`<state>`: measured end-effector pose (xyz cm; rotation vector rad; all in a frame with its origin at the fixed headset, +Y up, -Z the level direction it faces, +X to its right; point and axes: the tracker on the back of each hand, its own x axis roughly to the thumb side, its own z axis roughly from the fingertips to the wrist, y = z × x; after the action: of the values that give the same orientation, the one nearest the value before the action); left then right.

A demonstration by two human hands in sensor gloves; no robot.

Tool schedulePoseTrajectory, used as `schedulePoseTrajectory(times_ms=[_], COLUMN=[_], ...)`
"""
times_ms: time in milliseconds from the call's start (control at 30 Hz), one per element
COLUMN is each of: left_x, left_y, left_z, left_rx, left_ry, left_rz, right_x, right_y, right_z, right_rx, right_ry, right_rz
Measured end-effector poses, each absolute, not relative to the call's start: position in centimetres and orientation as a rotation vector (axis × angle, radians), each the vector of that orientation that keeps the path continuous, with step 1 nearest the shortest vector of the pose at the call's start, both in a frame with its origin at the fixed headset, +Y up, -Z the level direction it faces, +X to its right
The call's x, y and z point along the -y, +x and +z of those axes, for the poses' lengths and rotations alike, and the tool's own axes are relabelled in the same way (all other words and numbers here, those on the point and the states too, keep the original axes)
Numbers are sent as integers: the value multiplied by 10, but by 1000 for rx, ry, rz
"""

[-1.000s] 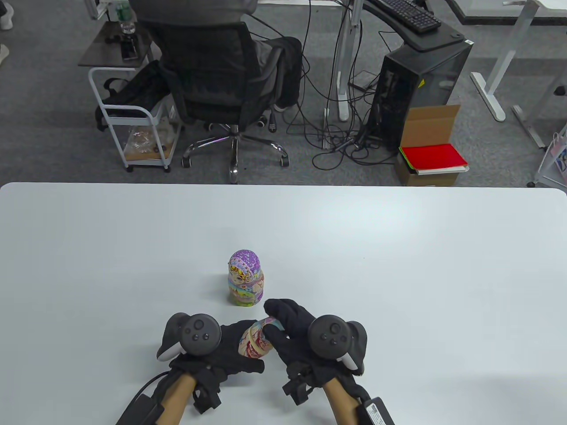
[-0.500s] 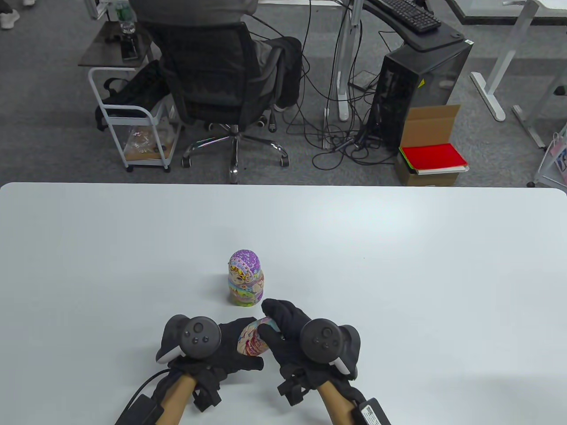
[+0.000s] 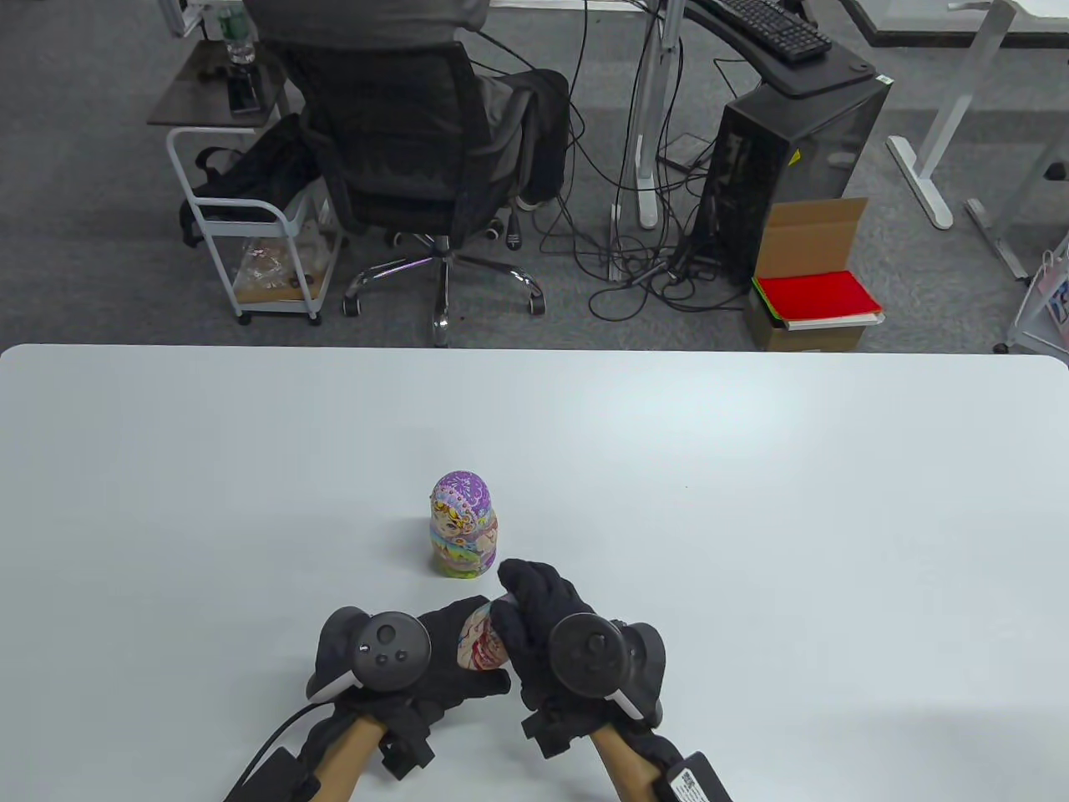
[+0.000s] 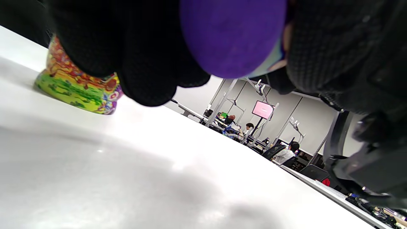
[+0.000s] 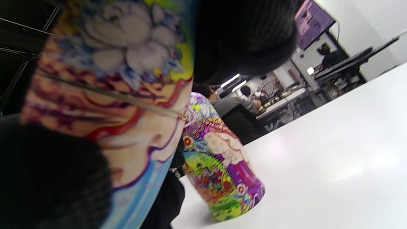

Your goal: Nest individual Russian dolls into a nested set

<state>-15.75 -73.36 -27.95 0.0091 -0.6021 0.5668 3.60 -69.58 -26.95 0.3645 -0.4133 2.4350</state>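
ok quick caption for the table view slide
Both gloved hands grip a small doll just in front of the upright purple-topped doll.

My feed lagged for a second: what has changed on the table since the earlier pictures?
The right hand slid left, closing over the small doll that both hands hold; the left hand edged right. Nothing was let go. The big doll stands where it was.

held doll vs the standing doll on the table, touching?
Apart. In the table view, white table shows between the held doll, gripped by left hand and right hand, and the standing doll.
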Motion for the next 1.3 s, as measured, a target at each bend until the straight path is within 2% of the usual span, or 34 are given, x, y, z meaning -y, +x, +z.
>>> schedulePoseTrajectory(times_ms=[233,900,1100,1167,1300], left_x=[731,731,737,741,744], left_y=[-150,-148,-152,-156,-158], left_z=[-274,-274,-279,-283,-284], left_rx=[591,576,587,584,562], left_ry=[52,75,32,-16,-14], left_rz=[543,524,545,551,537], right_x=[694,695,701,703,695], right_y=[37,33,32,32,39], right_z=[-267,-263,-265,-268,-274], right_rx=[548,622,583,506,443], right_ry=[309,221,227,263,257], right_rz=[2474,2508,2514,2522,2505])
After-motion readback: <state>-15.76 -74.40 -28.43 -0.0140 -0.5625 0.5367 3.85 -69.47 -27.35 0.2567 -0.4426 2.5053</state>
